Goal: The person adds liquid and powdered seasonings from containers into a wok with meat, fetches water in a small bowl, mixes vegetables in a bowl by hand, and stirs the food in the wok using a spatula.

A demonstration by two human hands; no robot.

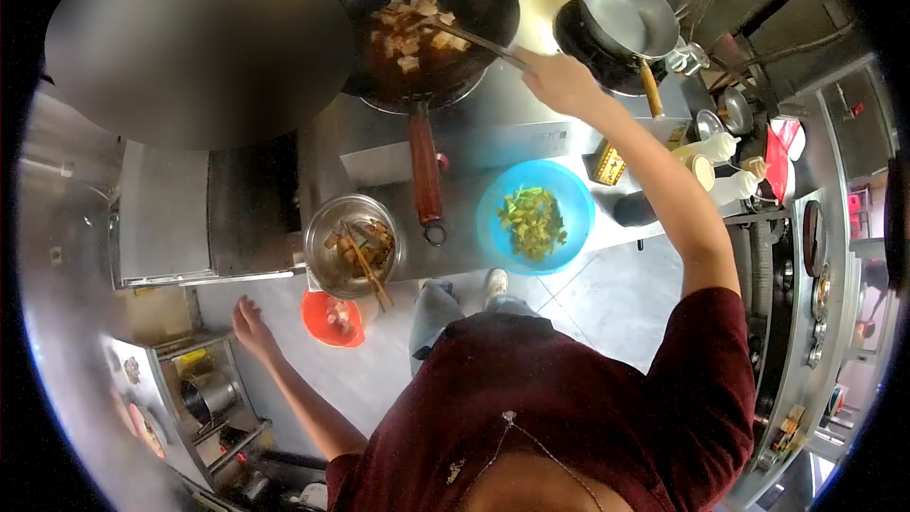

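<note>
"Count?"
"One wok [483, 0], one pan [628, 14]. Right hand [559, 82] grips one utensil [488, 47], tip in the wok's meat [408, 64]; left hand [252, 324] released."
"Edges?"
"Wok, pan apart; steel bowl [320, 265] at counter's [458, 246] front edge."

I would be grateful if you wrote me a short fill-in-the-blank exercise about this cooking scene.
1. The slim, long-handled utensil reaching into the round black wok is held by the ____ hand.
2. Chopped green vegetables lie in a round plastic bowl whose colour is ____.
3. Two thin wooden chopsticks lean in the round metal bowl, which stands to the ____ of the plastic bowl, as the person sees it.
4. The other bare hand holds ____.

Missing words: right; blue; left; nothing.
</note>
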